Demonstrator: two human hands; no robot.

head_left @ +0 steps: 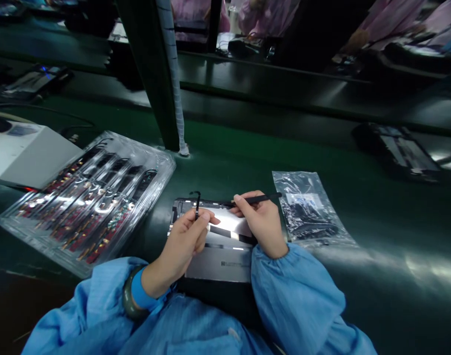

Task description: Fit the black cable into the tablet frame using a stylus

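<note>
A flat tablet-like device (pixel 218 264) with its silvery inside showing lies in front of me, dark parts along its far edge. Over its left side my left hand (pixel 186 239) pinches a thin black flex cable (pixel 198 201), whose hooked end stands up above the fingertips. My right hand (pixel 264 222) is closed around a slim black pen-like tool (pixel 260 198), probably tweezers. The tool's tip points left at the device's far edge; whether it touches is too small to tell. Fingers and wrist hide part of the device's right side.
At left, a clear plastic tray (pixel 162 160) holds several rows of cables and small boards, beside a white box-shaped machine (pixel 44 153). A clear bag (pixel 310 209) with dark parts lies right. A green post (pixel 151 74) rises ahead. Another device (pixel 406 150) sits far right; people in pink work opposite.
</note>
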